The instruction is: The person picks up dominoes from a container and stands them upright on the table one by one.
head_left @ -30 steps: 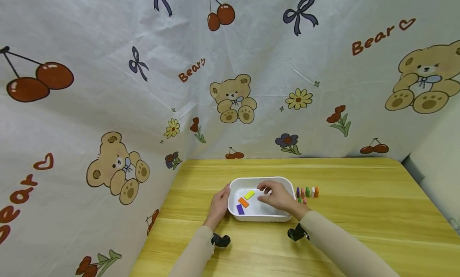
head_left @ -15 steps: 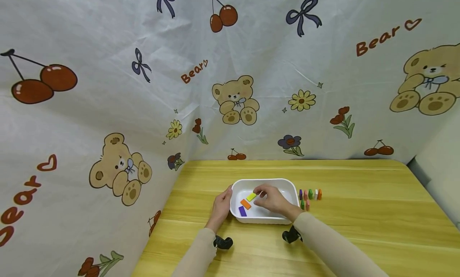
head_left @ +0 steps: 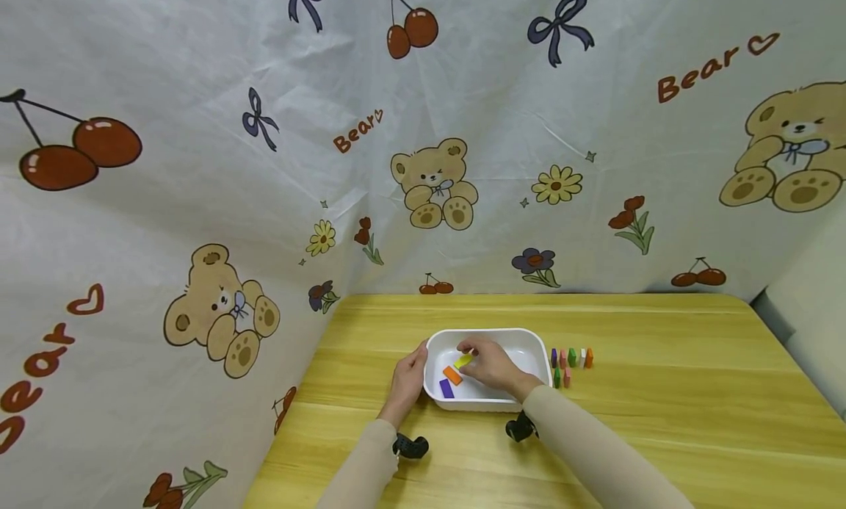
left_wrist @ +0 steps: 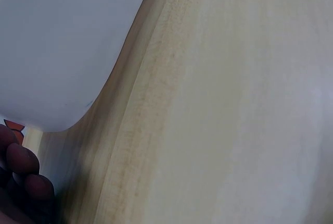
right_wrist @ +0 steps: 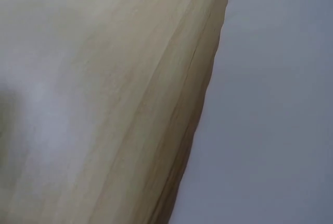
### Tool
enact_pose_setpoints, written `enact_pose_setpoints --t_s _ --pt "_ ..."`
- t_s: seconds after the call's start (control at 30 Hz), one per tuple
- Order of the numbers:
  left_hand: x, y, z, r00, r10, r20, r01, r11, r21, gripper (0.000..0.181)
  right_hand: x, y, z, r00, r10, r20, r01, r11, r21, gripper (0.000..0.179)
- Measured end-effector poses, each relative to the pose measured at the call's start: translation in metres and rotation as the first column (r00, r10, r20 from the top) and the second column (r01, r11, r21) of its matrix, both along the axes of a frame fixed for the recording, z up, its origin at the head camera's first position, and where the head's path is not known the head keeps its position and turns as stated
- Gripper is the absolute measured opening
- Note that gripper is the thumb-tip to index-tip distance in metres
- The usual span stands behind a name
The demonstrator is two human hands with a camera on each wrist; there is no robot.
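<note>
A white plastic basin (head_left: 482, 405) sits on the wooden table. My left hand (head_left: 405, 380) holds its left end, thumb at the rim; in the left wrist view curled fingertips (left_wrist: 32, 174) show just below the basin's corner. Inside the basin, my right hand (head_left: 492, 363) has thumb and fingertips on either side of a small yellow block (head_left: 463, 361), pinching it. Close by on the basin floor lie an orange block (head_left: 452, 375) and a purple block (head_left: 446, 388). The right wrist view shows only the basin's outer wall (right_wrist: 260, 104) and tabletop, with the right hand out of sight.
Right of the basin, several small blocks stand upright in two rows, among them a green block (head_left: 571, 358), a white block (head_left: 583, 358) and an orange block (head_left: 590, 358). A printed bear cloth (head_left: 436, 90) hangs behind and to the left of the table (head_left: 661, 391).
My right hand has moved left and down inside the basin, from beside the yellow block to around it. My left hand stays at the basin's left end.
</note>
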State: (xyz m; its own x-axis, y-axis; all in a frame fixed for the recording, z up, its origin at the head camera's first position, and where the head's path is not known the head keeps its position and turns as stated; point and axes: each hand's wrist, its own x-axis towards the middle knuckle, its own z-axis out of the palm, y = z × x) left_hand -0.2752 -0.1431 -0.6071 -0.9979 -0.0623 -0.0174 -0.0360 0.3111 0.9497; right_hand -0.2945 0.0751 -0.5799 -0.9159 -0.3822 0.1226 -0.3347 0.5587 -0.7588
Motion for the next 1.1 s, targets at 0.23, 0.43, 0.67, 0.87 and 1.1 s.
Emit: enact_pose_setpoints --t_s 0.23,0.43,0.67,0.87,1.1 --pt "-0.002 0.001 -0.002 1.000 -0.009 0.011 0.009 1.000 0.000 0.047 -0.008 -0.002 -0.001 1.000 -0.008 0.024 0.006 0.999 0.050 0.037" --pt "-0.002 0.002 -0.003 1.000 -0.008 -0.010 0.008 1.000 -0.011 0.048 -0.010 -0.002 -0.007 1.000 0.022 0.014 -0.023 0.997 0.074 0.038" --pt "-0.001 0.001 -0.004 1.000 0.009 -0.004 -0.009 1.000 -0.006 0.044 -0.006 -0.007 -0.007 0.998 0.060 0.026 -0.062 0.990 0.123 0.036" --pt "0.000 0.001 -0.003 1.000 0.020 -0.019 -0.020 1.000 -0.009 0.044 -0.004 -0.009 -0.009 0.997 0.054 -0.047 -0.044 0.977 0.208 0.030" --pt "0.000 0.001 -0.002 1.000 0.010 -0.020 -0.010 1.000 0.013 0.042 -0.001 -0.008 -0.008 0.994 0.063 -0.085 -0.039 0.963 0.266 0.023"
